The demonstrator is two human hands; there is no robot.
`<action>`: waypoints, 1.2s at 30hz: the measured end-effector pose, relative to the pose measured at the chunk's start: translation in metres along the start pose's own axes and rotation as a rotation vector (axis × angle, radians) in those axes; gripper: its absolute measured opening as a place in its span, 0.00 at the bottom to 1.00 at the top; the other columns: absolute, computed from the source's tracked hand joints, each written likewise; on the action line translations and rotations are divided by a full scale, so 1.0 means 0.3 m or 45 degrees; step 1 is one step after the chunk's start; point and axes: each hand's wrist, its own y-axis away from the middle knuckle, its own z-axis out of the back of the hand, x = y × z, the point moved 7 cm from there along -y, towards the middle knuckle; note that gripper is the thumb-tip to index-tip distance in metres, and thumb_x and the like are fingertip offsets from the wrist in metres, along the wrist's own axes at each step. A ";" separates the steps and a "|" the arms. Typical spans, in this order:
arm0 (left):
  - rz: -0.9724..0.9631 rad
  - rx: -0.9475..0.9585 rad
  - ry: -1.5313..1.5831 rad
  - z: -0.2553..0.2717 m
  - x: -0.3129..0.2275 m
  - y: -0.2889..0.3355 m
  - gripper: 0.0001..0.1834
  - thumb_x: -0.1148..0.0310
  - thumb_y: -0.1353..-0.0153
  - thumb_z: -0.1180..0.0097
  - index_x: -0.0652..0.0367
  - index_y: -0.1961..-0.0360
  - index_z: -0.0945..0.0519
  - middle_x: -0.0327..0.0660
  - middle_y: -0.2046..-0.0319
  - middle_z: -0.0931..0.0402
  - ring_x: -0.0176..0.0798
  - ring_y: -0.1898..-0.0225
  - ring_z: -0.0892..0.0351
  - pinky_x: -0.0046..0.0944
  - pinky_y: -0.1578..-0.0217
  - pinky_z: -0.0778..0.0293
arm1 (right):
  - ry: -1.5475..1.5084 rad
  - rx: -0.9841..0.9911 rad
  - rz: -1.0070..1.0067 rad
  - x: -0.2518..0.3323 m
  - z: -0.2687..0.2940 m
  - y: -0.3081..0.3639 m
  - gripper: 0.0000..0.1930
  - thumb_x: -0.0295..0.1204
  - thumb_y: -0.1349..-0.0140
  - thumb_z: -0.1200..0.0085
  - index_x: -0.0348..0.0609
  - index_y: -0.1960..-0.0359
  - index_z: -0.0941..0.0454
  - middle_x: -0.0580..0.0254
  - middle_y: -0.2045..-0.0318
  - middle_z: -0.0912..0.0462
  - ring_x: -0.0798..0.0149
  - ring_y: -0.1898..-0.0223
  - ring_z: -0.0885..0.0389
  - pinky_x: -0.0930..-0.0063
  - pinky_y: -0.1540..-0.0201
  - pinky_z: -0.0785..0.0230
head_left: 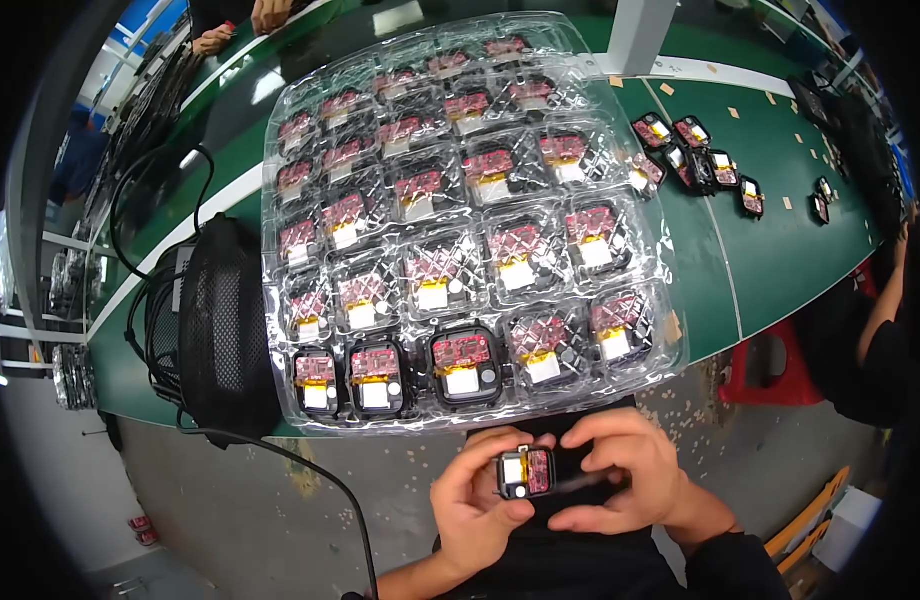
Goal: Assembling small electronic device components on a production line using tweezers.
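My left hand [478,495] is closed around the edges of a small black device housing [526,471], held over my lap. Its open side faces up and shows a red circuit board, a white battery and yellow tape. My right hand [625,475] is at the housing's right with thumb and fingers spread apart, and nothing shows between them. Just beyond my hands lies a clear plastic blister tray [460,412], its pockets filled with more such housings. Three front-row housings at the left, such as this housing [464,366], look uncovered, while others sit under patterned clear plastic.
The tray rests on a green workbench [770,270]. Left of it are a black mesh bag [220,320] and dark cables [355,500]. Loose housings [723,168] lie to the right, near a red stool [770,372]. Other people's hands [270,14] show at the far side.
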 end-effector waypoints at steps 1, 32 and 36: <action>0.096 -0.049 0.054 0.005 0.015 -0.003 0.39 0.56 0.45 0.24 0.69 0.40 0.27 0.55 0.42 0.27 0.54 0.40 0.23 0.51 0.39 0.24 | 0.122 -0.004 -0.001 -0.010 -0.001 0.011 0.25 0.34 0.54 0.20 0.42 0.60 0.25 0.56 0.56 0.16 0.66 0.71 0.15 0.76 0.74 0.23; 0.223 0.048 0.093 0.026 0.037 -0.015 0.38 0.63 0.44 0.25 0.73 0.37 0.26 0.52 0.38 0.30 0.52 0.40 0.22 0.48 0.38 0.26 | 0.355 0.001 0.042 -0.066 -0.024 0.037 0.08 0.26 0.46 0.29 0.40 0.67 0.17 0.61 0.67 0.14 0.66 0.79 0.17 0.74 0.80 0.26; 0.253 -0.059 0.005 0.033 0.038 -0.018 0.42 0.54 0.50 0.22 0.71 0.41 0.24 0.54 0.43 0.27 0.55 0.44 0.19 0.52 0.42 0.20 | 0.363 0.016 0.024 -0.068 -0.023 0.037 0.08 0.26 0.45 0.30 0.40 0.68 0.16 0.62 0.67 0.14 0.66 0.78 0.17 0.74 0.80 0.26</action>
